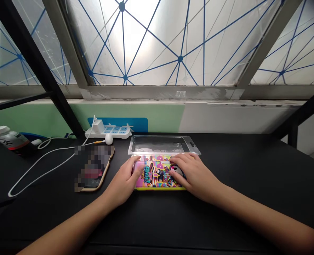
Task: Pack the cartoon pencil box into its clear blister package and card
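Note:
A flat, brightly printed pencil case (157,173) with cartoon figures and a yellow-green front edge lies on the black table. My left hand (126,179) grips its left end, thumb on the top face and fingers along the side. Over the right end is my right hand (191,173), thumb and fingers on the printed face, covering part of a cartoon head. Just behind the case lies a clear plastic blister tray (162,140) with a hang tab at its right.
To the left lies a phone (95,170) with a blurred screen. A white cable (40,159) loops from a white power strip (114,131) at the back. A dark bottle with white cap (12,140) leans at far left. Black frame bars (40,60) flank the black table (157,226).

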`<state>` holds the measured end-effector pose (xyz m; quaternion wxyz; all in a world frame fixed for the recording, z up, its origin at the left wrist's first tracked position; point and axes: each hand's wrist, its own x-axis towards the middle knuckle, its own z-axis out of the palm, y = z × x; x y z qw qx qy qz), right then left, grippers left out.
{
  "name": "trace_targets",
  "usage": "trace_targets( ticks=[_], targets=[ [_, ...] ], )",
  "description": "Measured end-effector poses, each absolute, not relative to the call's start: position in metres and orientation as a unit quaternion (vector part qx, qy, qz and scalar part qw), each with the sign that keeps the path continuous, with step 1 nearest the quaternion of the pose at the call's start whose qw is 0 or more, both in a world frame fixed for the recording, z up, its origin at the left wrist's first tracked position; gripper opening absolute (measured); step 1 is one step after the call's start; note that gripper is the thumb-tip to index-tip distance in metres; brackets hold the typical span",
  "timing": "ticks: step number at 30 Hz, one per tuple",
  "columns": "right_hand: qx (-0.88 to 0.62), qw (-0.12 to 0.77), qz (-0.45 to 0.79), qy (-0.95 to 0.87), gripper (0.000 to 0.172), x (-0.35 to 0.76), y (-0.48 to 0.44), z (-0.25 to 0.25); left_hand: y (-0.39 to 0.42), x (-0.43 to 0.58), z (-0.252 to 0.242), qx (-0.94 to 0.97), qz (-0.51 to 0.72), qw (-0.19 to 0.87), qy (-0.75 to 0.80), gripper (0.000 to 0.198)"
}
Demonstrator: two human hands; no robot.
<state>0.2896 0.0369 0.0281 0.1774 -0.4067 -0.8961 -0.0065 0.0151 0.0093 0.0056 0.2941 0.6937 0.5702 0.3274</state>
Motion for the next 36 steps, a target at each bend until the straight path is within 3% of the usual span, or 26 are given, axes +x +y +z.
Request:
trace_targets(
  ticks=[4,12,20,26,36],
  targets=[
    [-0.411,0.184,0.023,-0.893,0.027,0.288,0.043,0.027,0.001,0.003,0.014,0.717,0.309,0.315,0.540,0.061],
    [-0.413,0.173,0.047,-0.893,0.032,0.307,0.052,0.027,0.006,0.007,0.005,0.742,0.290,0.321,0.513,0.096],
    [-0.386,0.161,0.023,-0.908,0.035,0.298,0.059,0.023,0.019,0.007,-0.006,0.772,0.326,0.272,0.472,0.087],
    [-0.390,0.179,0.038,-0.903,0.041,0.285,0.059,0.017,0.024,0.009,-0.005,0.785,0.328,0.264,0.454,0.090],
    [-0.412,0.187,0.040,-0.891,0.034,0.265,0.061,0.017,0.028,0.003,-0.007,0.778,0.329,0.284,0.453,0.102]
  ],
)
